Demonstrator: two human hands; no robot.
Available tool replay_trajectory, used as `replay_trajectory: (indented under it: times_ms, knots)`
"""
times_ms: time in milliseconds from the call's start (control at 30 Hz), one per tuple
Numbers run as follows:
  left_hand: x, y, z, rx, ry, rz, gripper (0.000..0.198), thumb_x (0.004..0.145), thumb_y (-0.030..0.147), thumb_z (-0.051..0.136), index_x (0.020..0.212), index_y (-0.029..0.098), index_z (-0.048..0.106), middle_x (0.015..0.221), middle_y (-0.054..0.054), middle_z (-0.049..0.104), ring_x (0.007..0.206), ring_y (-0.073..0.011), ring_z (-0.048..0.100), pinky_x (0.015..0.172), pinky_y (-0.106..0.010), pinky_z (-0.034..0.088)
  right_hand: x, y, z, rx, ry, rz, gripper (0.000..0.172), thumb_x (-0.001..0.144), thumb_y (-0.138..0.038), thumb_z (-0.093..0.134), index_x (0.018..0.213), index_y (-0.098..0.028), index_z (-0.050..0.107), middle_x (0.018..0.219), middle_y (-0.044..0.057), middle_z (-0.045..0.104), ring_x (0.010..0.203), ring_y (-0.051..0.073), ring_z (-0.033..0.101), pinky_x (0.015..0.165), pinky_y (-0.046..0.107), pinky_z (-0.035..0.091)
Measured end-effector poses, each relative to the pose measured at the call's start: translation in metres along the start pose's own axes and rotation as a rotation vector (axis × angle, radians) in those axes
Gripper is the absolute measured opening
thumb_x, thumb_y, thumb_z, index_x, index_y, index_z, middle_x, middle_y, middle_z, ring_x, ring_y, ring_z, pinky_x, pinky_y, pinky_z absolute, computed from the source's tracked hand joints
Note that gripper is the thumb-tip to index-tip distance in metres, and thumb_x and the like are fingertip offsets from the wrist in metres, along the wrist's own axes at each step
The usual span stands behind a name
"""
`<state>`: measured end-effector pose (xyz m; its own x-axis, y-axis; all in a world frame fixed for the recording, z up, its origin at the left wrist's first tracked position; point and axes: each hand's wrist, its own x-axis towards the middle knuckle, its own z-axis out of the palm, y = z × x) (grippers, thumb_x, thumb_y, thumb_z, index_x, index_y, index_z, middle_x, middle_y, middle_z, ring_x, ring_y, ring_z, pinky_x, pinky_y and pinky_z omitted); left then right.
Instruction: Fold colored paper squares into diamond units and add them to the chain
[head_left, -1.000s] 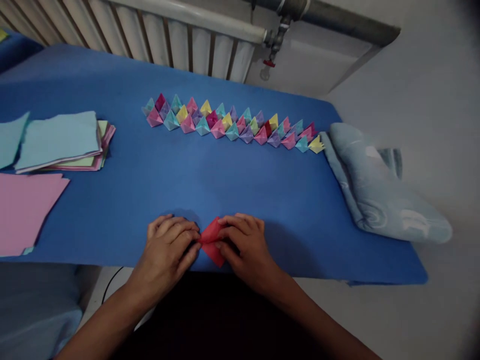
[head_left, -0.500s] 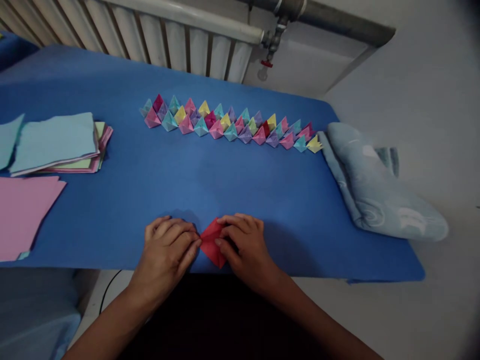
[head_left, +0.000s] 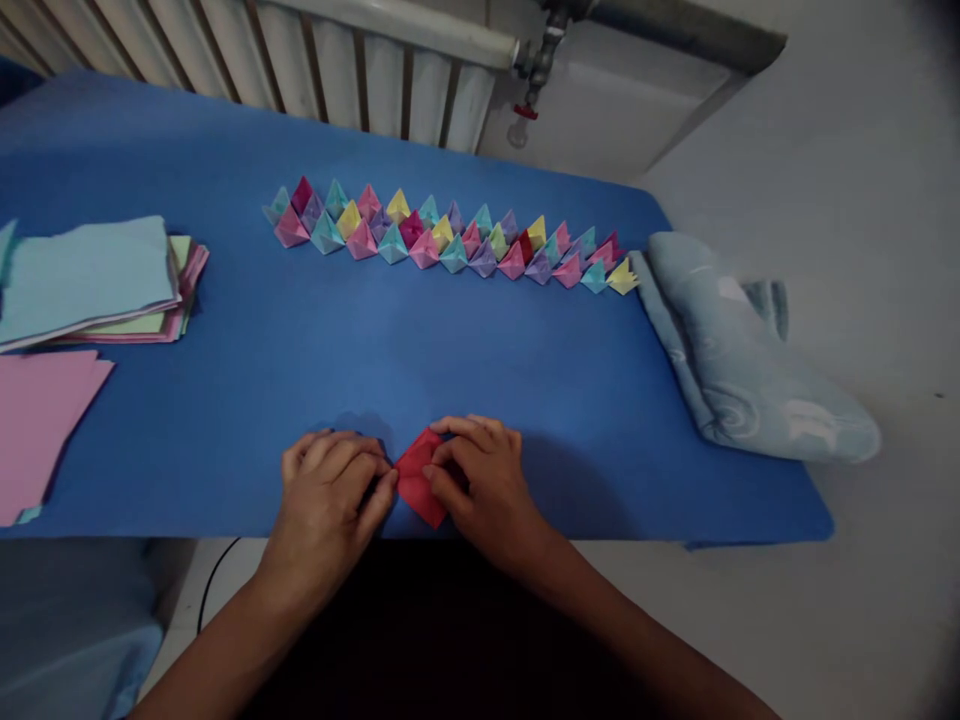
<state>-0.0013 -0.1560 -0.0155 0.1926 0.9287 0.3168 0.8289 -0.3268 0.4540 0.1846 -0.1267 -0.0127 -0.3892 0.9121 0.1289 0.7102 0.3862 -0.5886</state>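
A small red folded paper (head_left: 419,482) lies near the front edge of the blue table, between my two hands. My left hand (head_left: 335,490) pinches its left corner between thumb and forefinger, the other fingers curled. On the other side, my right hand (head_left: 484,480) holds the paper's right part, with thumb and fingers closed over it and hiding that side. Beyond my hands stand several folded paper boats (head_left: 454,250) in pink, blue, yellow and purple, set in close slanting rows.
To the left lie a stack of coloured paper sheets (head_left: 90,280) and a pink paper pile (head_left: 45,430). A folded grey-blue blanket (head_left: 750,370) rests at the table's right end. Behind the blue table (head_left: 315,340) are a white radiator (head_left: 382,80) and a pipe with a red valve (head_left: 525,111).
The whole view has shifted slightly, so the things on the table appear a little further left and higher. Both hands keep their hold on the red paper, with hardly any change in pose.
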Motion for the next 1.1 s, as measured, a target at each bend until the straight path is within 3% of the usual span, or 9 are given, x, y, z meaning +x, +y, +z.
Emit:
replay_trajectory:
  times_ms: [167,300,433,600,900,1100]
  knots:
    - [0.0,0.002,0.0,0.018,-0.015,-0.025,0.018,0.09,0.028,0.049,0.078,0.022,0.061,0.089,-0.003,0.067,0.091,-0.024,0.058,0.084,-0.047,0.038,0.0,0.0,0.001,-0.029,0.022,0.006,0.008,0.086,-0.023,0.057,0.079,-0.023,0.059,0.116,0.003,0.064,0.112,0.023,0.05,0.095,0.042,0.032]
    - [-0.002,0.002,-0.001,0.095,0.037,0.028,0.011,0.09,0.024,0.05,0.086,0.022,0.06,0.096,-0.005,0.066,0.092,-0.0244,0.057,0.081,-0.046,0.04,0.001,0.0,0.0,-0.041,0.009,0.016,0.007,0.085,-0.023,0.058,0.078,-0.023,0.059,0.116,0.003,0.063,0.112,0.023,0.049,0.094,0.042,0.033]
    - [-0.004,0.0,-0.003,0.174,0.013,0.254,0.027,0.091,0.01,0.043,0.105,0.023,0.061,0.107,-0.007,0.066,0.102,-0.0246,0.056,0.09,-0.047,0.038,0.002,-0.001,0.0,-0.019,0.005,0.035,0.008,0.084,-0.022,0.058,0.076,-0.022,0.059,0.115,0.003,0.063,0.11,0.023,0.049,0.092,0.043,0.033]
    - [-0.007,-0.007,-0.004,0.122,-0.064,0.496,0.032,0.092,0.006,0.04,0.117,0.016,0.057,0.114,-0.009,0.066,0.107,-0.0227,0.056,0.094,-0.043,0.038,0.003,-0.001,0.0,-0.002,0.005,0.036,0.008,0.084,-0.021,0.057,0.076,-0.022,0.059,0.115,0.002,0.064,0.11,0.023,0.049,0.09,0.042,0.032]
    - [-0.012,-0.002,-0.001,0.242,-0.107,0.439,0.039,0.093,0.006,0.03,0.122,0.018,0.054,0.122,-0.005,0.064,0.1,-0.0196,0.06,0.092,-0.042,0.039,0.003,-0.001,0.002,-0.012,0.009,0.046,0.008,0.085,-0.022,0.057,0.078,-0.022,0.059,0.116,0.002,0.063,0.11,0.024,0.048,0.092,0.043,0.032]
    - [0.001,0.001,-0.002,0.28,-0.144,0.524,0.039,0.091,0.004,0.031,0.118,0.014,0.055,0.124,-0.009,0.063,0.091,-0.0198,0.058,0.08,-0.038,0.039,0.003,-0.001,0.002,-0.031,0.018,0.05,0.01,0.086,-0.02,0.054,0.078,-0.021,0.059,0.115,0.004,0.063,0.111,0.025,0.047,0.093,0.044,0.032]
